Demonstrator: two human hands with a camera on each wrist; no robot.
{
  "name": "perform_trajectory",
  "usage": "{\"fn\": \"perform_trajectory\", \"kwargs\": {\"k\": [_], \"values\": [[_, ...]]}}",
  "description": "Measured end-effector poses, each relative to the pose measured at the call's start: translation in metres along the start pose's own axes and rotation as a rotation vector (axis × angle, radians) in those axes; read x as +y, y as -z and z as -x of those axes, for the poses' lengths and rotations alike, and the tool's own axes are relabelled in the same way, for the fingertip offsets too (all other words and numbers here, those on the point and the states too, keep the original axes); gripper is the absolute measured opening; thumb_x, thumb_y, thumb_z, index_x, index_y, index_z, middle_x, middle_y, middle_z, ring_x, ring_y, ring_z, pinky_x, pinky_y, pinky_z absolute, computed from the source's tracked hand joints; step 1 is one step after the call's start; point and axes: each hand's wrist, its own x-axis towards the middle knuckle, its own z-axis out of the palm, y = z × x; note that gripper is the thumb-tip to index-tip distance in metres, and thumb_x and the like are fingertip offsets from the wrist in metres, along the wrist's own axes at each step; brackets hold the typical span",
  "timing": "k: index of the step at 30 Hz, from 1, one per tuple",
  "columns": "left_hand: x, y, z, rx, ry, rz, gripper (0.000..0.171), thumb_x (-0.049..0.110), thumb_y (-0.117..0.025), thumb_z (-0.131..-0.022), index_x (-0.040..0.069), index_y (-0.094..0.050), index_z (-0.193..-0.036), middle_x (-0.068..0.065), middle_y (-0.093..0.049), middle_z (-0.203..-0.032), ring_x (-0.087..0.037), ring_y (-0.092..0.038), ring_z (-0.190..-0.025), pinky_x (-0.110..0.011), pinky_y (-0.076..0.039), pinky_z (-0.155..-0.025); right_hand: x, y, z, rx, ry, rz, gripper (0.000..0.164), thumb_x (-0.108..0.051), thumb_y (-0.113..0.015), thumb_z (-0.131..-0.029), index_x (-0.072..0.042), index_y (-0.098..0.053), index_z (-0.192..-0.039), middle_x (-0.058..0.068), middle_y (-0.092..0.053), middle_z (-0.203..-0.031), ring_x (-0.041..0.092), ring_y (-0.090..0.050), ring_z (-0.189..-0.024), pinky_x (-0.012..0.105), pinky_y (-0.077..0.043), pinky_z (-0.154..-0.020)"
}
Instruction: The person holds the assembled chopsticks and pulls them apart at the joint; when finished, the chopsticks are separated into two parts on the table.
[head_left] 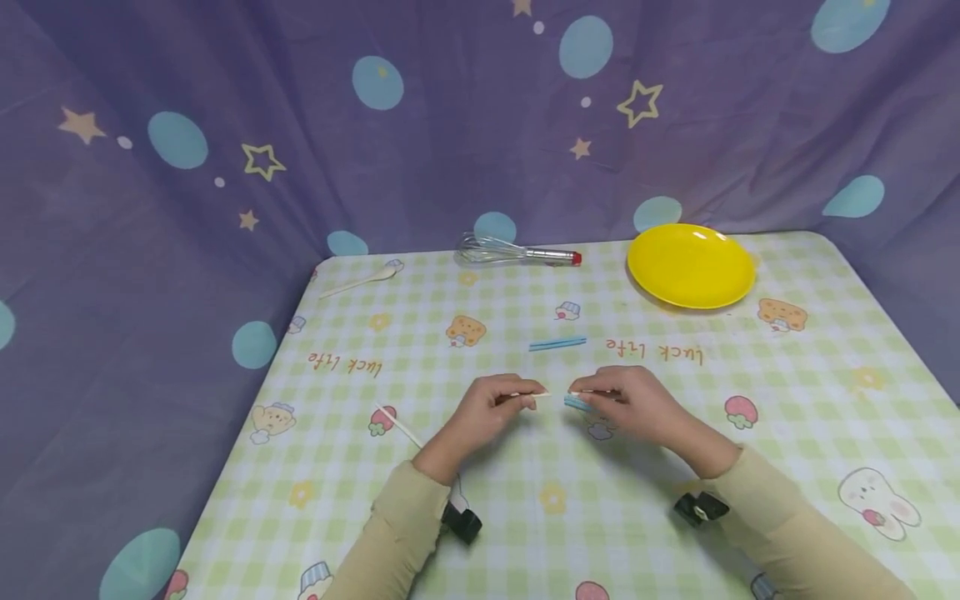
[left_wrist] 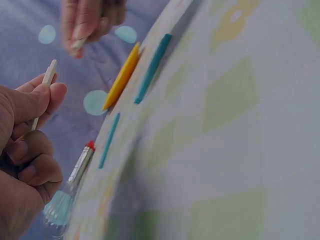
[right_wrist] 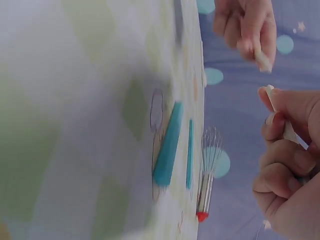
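Note:
My left hand [head_left: 480, 410] pinches a thin pale stick [left_wrist: 50, 73] between thumb and forefinger, its tip pointing at the other hand. Facing it, my right hand [head_left: 637, 406] pinches another pale, stick-like piece [right_wrist: 270, 95] the same way. A small gap separates the two tips. Under the right fingers lies a short blue bar [head_left: 575, 403] on the cloth, partly covered in the head view. A second blue bar [head_left: 557, 343] lies a little farther back. Another pale stick [head_left: 399, 426] on the table runs partly beneath the left wrist.
At the back of the checked tablecloth [head_left: 510, 300] lies a whisk [head_left: 517, 252] with a red-tipped handle. A yellow plate [head_left: 690, 267] is at the back right, and a pale spoon [head_left: 360, 283] at the back left. A purple curtain [head_left: 465, 125] hangs behind the table.

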Motion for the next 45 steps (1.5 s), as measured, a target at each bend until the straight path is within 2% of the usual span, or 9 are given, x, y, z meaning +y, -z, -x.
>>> {"fn": "perform_trajectory", "kwargs": {"k": [5,10,15,20,26,29,32,37,45], "values": [[-0.021,0.003,-0.004,0.039,0.074,0.035,0.019,0.004,-0.065,-0.092,-0.002,-0.073,-0.109,-0.018,-0.071,-0.102,-0.032,-0.062,-0.079,-0.021,-0.046,-0.064,0.004,0.005,0.001,0.068,-0.152,0.004,0.011,-0.017,-0.070,-0.092,-0.015,-0.077,-0.099,-0.006,-0.071,-0.086,0.012,-0.059,-0.071,0.026,-0.049,-0.064],[-0.034,0.004,-0.008,0.047,0.119,0.071,0.020,0.010,-0.066,-0.093,0.003,-0.073,-0.110,-0.014,-0.073,-0.086,-0.039,-0.064,-0.079,-0.021,-0.044,-0.061,0.010,0.003,0.003,0.132,-0.250,-0.022,0.012,-0.027,-0.074,-0.088,-0.016,-0.077,-0.088,-0.007,-0.065,-0.071,0.015,-0.050,-0.061,0.026,-0.042,-0.055],[-0.040,0.008,-0.014,0.058,0.130,0.009,0.020,0.011,-0.061,-0.097,0.007,-0.071,-0.113,-0.005,-0.072,-0.084,-0.030,-0.059,-0.072,-0.025,-0.044,-0.065,0.020,0.003,0.008,0.166,-0.310,-0.095,0.021,-0.025,-0.068,-0.094,-0.006,-0.077,-0.098,0.004,-0.073,-0.095,0.020,-0.063,-0.085,0.032,-0.051,-0.073],[-0.045,0.013,-0.018,0.002,0.164,-0.061,0.032,0.003,-0.048,-0.102,0.009,-0.062,-0.130,-0.003,-0.071,-0.100,-0.016,-0.050,-0.069,-0.027,-0.042,-0.070,0.026,0.011,0.013,0.079,-0.343,-0.184,0.028,-0.016,-0.054,-0.101,0.001,-0.068,-0.119,0.015,-0.065,-0.121,0.028,-0.058,-0.108,0.043,-0.047,-0.089],[-0.051,0.014,-0.025,-0.014,0.236,-0.032,0.039,0.000,-0.044,-0.102,0.006,-0.052,-0.140,-0.008,-0.071,-0.109,-0.027,-0.053,-0.060,-0.025,-0.043,-0.054,0.032,0.018,0.015,-0.056,-0.418,-0.352,0.034,-0.009,-0.050,-0.101,0.004,-0.057,-0.132,0.021,-0.062,-0.103,0.016,-0.043,-0.060,0.027,-0.038,-0.054],[-0.054,0.012,-0.031,0.059,0.282,0.026,0.033,0.005,-0.050,-0.102,0.006,-0.059,-0.133,-0.010,-0.072,-0.105,-0.033,-0.054,-0.059,-0.025,-0.043,-0.051,0.035,0.019,0.016,-0.076,-0.449,-0.433,0.034,-0.010,-0.051,-0.101,0.006,-0.055,-0.132,0.021,-0.065,-0.098,0.012,-0.034,-0.048,0.023,-0.032,-0.046],[-0.056,0.010,-0.036,0.168,0.337,0.067,0.022,0.010,-0.059,-0.098,0.005,-0.069,-0.116,-0.010,-0.074,-0.096,-0.034,-0.055,-0.057,-0.026,-0.044,-0.048,0.036,0.018,0.016,-0.071,-0.487,-0.499,0.033,-0.013,-0.056,-0.100,0.008,-0.057,-0.125,0.021,-0.070,-0.101,0.010,-0.042,-0.051,0.022,-0.034,-0.047],[-0.061,0.004,-0.047,0.309,0.388,-0.024,0.008,0.015,-0.072,-0.090,0.009,-0.075,-0.092,-0.002,-0.074,-0.082,-0.025,-0.062,-0.058,-0.026,-0.047,-0.050,0.040,0.012,0.015,-0.015,-0.569,-0.486,0.029,-0.019,-0.066,-0.094,0.006,-0.066,-0.109,0.017,-0.072,-0.091,0.014,-0.052,-0.053,0.022,-0.034,-0.044],[-0.065,-0.015,-0.066,0.335,0.386,-0.201,0.005,0.018,-0.079,-0.083,0.015,-0.076,-0.080,0.005,-0.069,-0.079,-0.012,-0.061,-0.074,-0.032,-0.050,-0.074,0.044,0.001,0.010,0.066,-0.552,-0.309,0.019,-0.016,-0.071,-0.090,0.002,-0.072,-0.095,0.010,-0.070,-0.076,0.017,-0.057,-0.058,0.026,-0.046,-0.054]]}}
